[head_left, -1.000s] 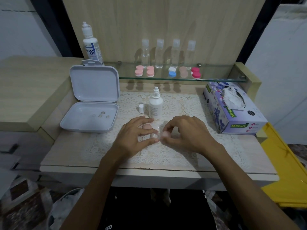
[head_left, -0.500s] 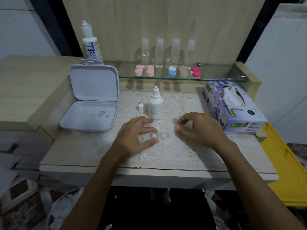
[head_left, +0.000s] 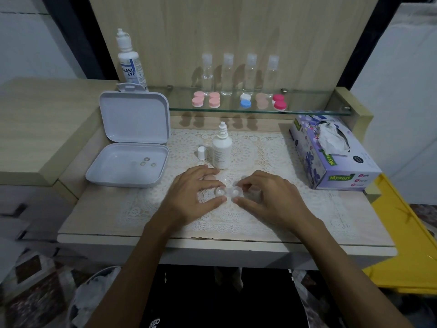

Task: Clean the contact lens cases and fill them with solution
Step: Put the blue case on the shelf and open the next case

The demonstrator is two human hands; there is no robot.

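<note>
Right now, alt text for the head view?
Both hands, left hand and right hand, hold a clear contact lens case on a lace mat. Behind stand an uncapped solution bottle, an open white box and a tissue box.

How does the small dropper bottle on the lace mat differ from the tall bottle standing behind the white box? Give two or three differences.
The small dropper bottle stands uncapped, its white cap beside it; the tall bottle has its cap on. The small one looks shorter, with faint print; the tall one carries a blue and white label. The small one is near the hands, the tall one farther back. Both are white and upright.
</note>
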